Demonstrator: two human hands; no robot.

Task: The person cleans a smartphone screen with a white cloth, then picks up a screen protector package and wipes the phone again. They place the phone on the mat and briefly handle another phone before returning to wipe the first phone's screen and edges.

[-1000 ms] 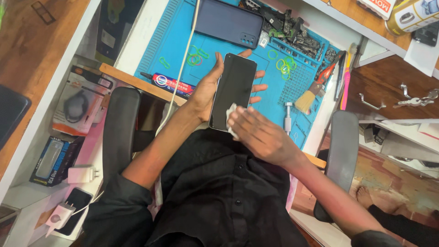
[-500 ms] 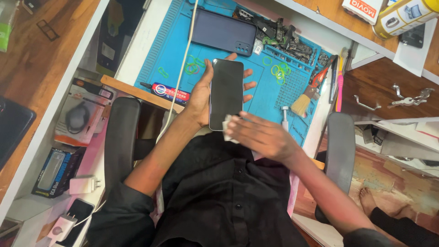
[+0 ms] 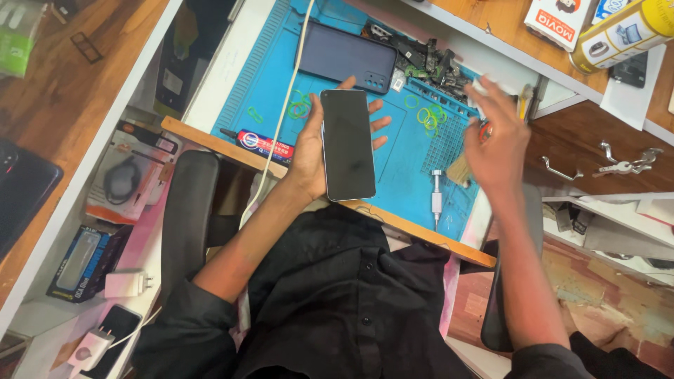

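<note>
Over the blue work mat (image 3: 267, 84) on the table (image 3: 232, 67), a dark smartphone (image 3: 347, 144) is being held screen-up in the left hand (image 3: 312, 151), with its long axis running away from the body and its camera end pointing toward the back of the mat. The phone is being cradled from its left edge and back: the palm is lying along that side, the thumb is being pressed along the near left edge, and the fingertips (image 3: 378, 125) are showing past the right edge, so the left hand is closed around the phone. The right hand (image 3: 500, 137) is being carried well to the right of the phone, above the grid part of the mat, and is blurred by motion. A small white wad (image 3: 483, 87), perhaps a cloth or tissue, is being pinched at its fingertips; the fingers appear loosely curled, though how tightly cannot be told through the blur. The two hands are well apart, and the left one is the only hand touching the phone. Beyond the held phone, a second dark phone (image 3: 347, 62) is lying flat across the mat, long axis sideways. Green rubber bands (image 3: 428, 116), a small screwdriver (image 3: 437, 200), a red and blue glue tube (image 3: 263, 145) and a white cable (image 3: 291, 84) are lying about the mat.
</note>
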